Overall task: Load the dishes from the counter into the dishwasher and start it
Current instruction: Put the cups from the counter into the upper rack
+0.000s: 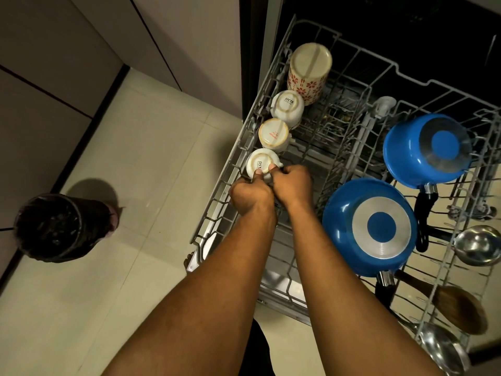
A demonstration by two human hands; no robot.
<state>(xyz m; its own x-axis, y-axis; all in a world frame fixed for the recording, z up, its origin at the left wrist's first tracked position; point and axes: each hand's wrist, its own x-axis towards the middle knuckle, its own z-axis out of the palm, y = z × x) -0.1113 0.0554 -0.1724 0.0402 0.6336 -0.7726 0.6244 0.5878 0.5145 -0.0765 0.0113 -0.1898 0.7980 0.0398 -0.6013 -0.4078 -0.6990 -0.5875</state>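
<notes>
Loading seems well along: left hand and right hand pinch an upturned white cup at the left edge of the dishwasher rack; blue pans racked, start pending.

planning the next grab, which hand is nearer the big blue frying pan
Right. The right hand is just left of the blue frying pan, not touching it. The left hand is further left, beside the right; both grip the nearest white cup.
</notes>
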